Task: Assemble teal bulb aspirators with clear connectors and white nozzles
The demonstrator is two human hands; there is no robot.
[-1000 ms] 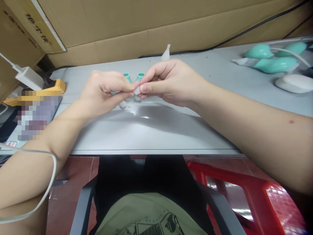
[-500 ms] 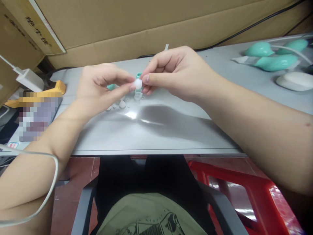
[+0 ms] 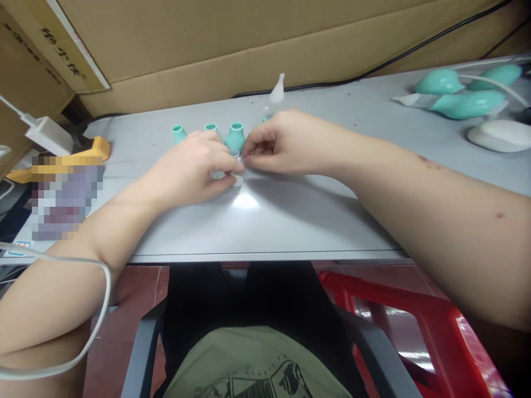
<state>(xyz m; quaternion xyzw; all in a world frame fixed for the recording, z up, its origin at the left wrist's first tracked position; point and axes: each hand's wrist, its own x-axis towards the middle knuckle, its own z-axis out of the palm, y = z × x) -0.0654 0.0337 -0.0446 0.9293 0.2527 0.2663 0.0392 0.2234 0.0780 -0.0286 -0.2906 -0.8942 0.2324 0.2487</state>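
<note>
My left hand (image 3: 199, 166) is low over the table, its thumb and forefinger closed at a small white rounded piece (image 3: 238, 181). Right beside it, my right hand (image 3: 286, 142) has its fingertips pinched together at the tabletop; whatever they hold is too small to make out. A small clear plastic part (image 3: 235, 152) shows between the two hands. Just behind them stands a teal rubber bulb (image 3: 235, 134) with an open neck, and two similar bulbs, the middle bulb (image 3: 211, 127) and the left bulb (image 3: 178, 133), are partly hidden by my left hand.
A white-tipped nozzle piece (image 3: 277, 92) stands behind my right hand. Several teal bulbs (image 3: 468, 104) and a white mouse (image 3: 500, 136) lie at the right. A yellow power strip (image 3: 102, 149) with a white charger (image 3: 50, 136) is at the left; cardboard (image 3: 249, 33) walls the back.
Both hands have come down from a raised position to the tabletop. The white piece, held up between them before, is now low at my left fingertips. The bulbs behind show more.
</note>
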